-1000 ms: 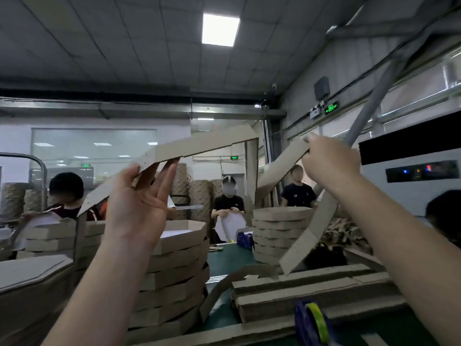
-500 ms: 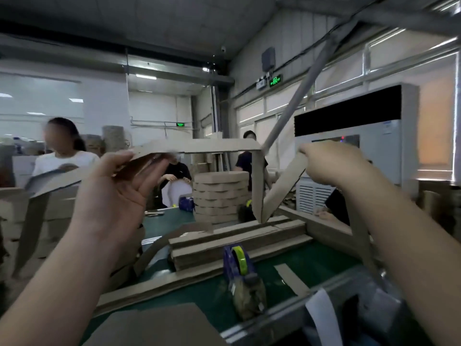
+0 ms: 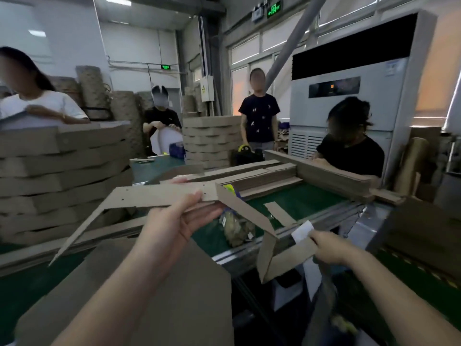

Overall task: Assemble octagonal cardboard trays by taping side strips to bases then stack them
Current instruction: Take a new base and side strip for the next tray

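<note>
Head view: side strip was held above the base, left hand clasping its middle, right hand pinching one end; judged creases needed aligning with base corners before taping.

I see white wall at left, ceiling light panel top left. Windows along right wall, green exit sign above them. Tall white air-con unit stands past table's far right edge, grey pole slanting beside it. Table top green.
</note>
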